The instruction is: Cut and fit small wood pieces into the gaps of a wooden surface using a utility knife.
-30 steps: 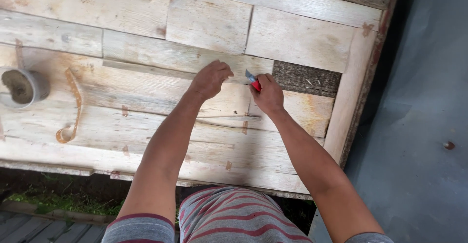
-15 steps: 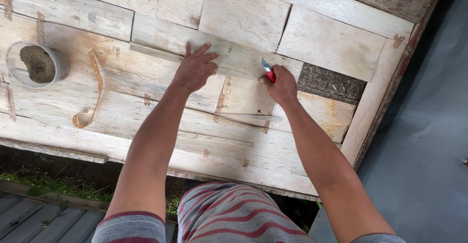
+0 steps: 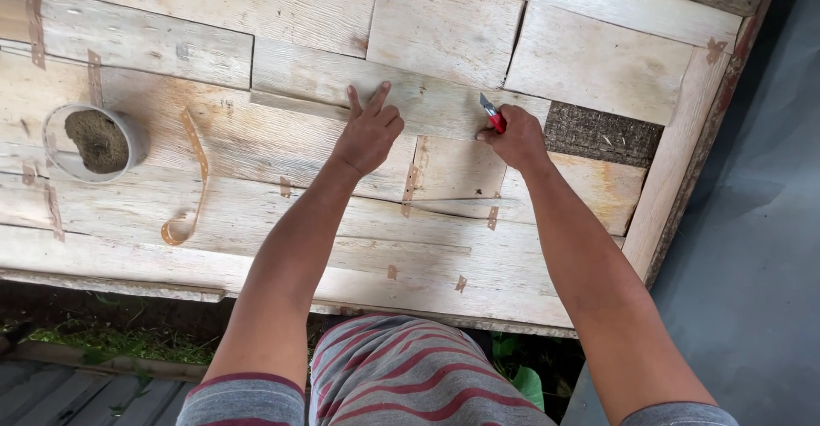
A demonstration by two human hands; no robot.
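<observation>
firmly, right hand (image 3: 517,140) grip clasps red knife (image 3: 491,115); left hand (image 3: 369,131) presses veneer (image 3: 427,101).

Between the left hand (image 3: 369,135) and the cup (image 3: 92,141) the boards (image 3: 282,148) lay flat and open, with only a thin strip (image 3: 190,178) there. The right hand (image 3: 512,138) with the knife (image 3: 489,113) blocked the way on the right.

no packages, labels, signs, screens
</observation>
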